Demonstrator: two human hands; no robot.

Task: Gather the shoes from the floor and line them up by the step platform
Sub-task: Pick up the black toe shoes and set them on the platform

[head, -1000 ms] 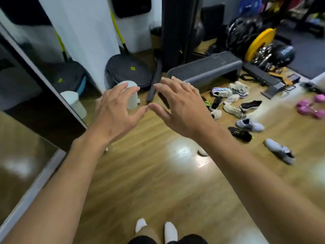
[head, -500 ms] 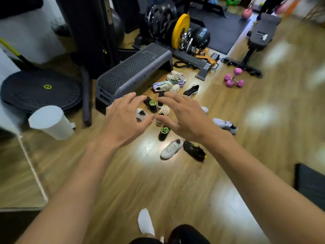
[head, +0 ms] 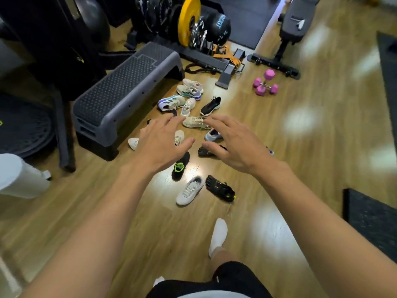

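While the left hand [head: 163,145] and right hand [head: 234,145] hover empty with fingers [head: 221,122] spread, the shoes [head: 190,190] lie scattered on the floor [head: 268,190] just beside the step platform [head: 126,91]; they look light and soft, best gripped at the heel collar.

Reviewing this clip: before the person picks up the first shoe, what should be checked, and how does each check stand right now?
1. Hands free: ok. Left hand and right hand are open, holding nothing.
2. Nearest shoes uncovered: ok. White mesh sneaker and black five-toe shoe lie side by side on the wooden floor.
3. Row by the grey textured step platform: not ok. Shoes are scattered, pointing different ways.
4. All pairs present: cannot tell. The hands hide some shoes.
5. Footing: ok. White-socked foot stands clear of shoes.
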